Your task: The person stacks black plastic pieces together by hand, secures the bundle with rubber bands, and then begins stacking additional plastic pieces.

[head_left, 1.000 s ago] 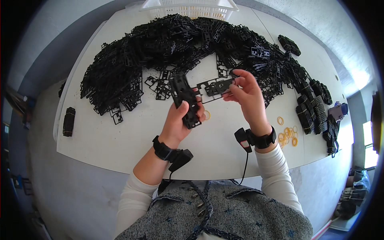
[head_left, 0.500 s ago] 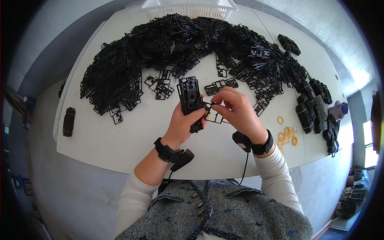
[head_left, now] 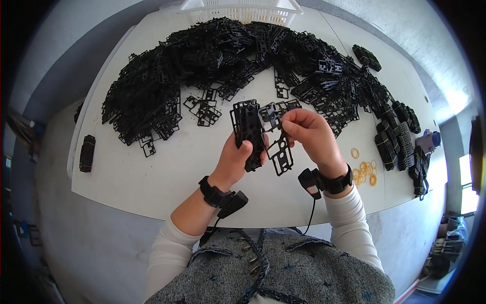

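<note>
My left hand (head_left: 232, 158) is closed around a stack of black plastic frames (head_left: 247, 129), held upright above the table with the thumb across its lower front. Just right of the stack, a single black plastic frame (head_left: 281, 153) with rectangular and round cutouts hangs at a tilt. My right hand (head_left: 311, 133) pinches that frame at its right edge between thumb and fingertips. Another dark piece lies behind it, partly hidden. Beyond both hands spreads a large heap of similar black frames (head_left: 197, 61).
Yellow rubber bands (head_left: 363, 172) lie on the white table (head_left: 147, 187), right of my right hand. Banded bundles (head_left: 386, 144) line the right side. One more bundle (head_left: 87, 153) sits at the left edge. A white plastic basket (head_left: 240, 11) stands at the back.
My right hand has moved slightly right, and the single frame in it has turned from nearly flat to hanging tilted. The stack in my left hand has shifted a little right and turned.
</note>
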A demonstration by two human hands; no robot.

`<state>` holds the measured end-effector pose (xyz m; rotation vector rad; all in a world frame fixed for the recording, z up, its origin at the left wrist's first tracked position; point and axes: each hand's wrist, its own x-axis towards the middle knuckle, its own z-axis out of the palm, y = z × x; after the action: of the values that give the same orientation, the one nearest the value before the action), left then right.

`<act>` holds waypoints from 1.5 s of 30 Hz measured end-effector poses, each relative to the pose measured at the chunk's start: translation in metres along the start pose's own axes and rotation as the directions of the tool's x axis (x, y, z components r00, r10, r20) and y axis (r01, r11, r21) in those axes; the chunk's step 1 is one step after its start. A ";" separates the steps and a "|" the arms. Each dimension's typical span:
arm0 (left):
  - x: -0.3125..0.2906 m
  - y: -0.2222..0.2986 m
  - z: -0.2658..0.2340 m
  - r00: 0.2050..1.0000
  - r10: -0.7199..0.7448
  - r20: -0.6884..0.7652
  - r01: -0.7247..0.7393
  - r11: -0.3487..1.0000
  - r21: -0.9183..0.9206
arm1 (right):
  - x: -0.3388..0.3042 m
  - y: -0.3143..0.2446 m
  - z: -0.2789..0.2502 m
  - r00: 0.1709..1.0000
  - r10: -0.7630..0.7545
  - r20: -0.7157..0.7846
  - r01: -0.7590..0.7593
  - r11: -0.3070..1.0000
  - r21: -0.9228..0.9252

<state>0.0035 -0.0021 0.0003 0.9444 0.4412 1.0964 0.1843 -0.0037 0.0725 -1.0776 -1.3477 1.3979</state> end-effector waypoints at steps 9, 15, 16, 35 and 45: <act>0.000 0.000 0.006 0.998 0.011 0.063 -0.021 0.985 0.173 | -0.001 0.011 0.015 0.999 0.040 -0.022 -0.040 0.999 0.014; -0.002 -0.002 0.002 0.996 -0.016 0.091 0.006 0.994 0.108 | 0.000 0.015 0.020 0.998 -0.024 -0.062 0.021 0.998 -0.052; -0.002 -0.001 0.002 0.997 -0.049 0.058 0.040 0.988 0.146 | 0.000 0.015 0.022 0.996 -0.052 -0.079 0.046 0.996 -0.073; 0.000 0.008 0.003 0.972 -0.167 0.167 0.179 0.982 -0.057 | -0.002 0.012 0.023 0.997 -0.063 -0.049 0.055 0.987 -0.154; 0.000 0.009 0.003 0.940 -0.175 0.293 0.239 0.950 -0.202 | 0.008 0.026 0.017 0.951 -0.304 0.058 0.304 0.953 0.004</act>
<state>0.0008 -0.0026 0.0090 0.8032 0.1746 0.7905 0.1656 -0.0001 0.0470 -0.7962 -1.4885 1.2043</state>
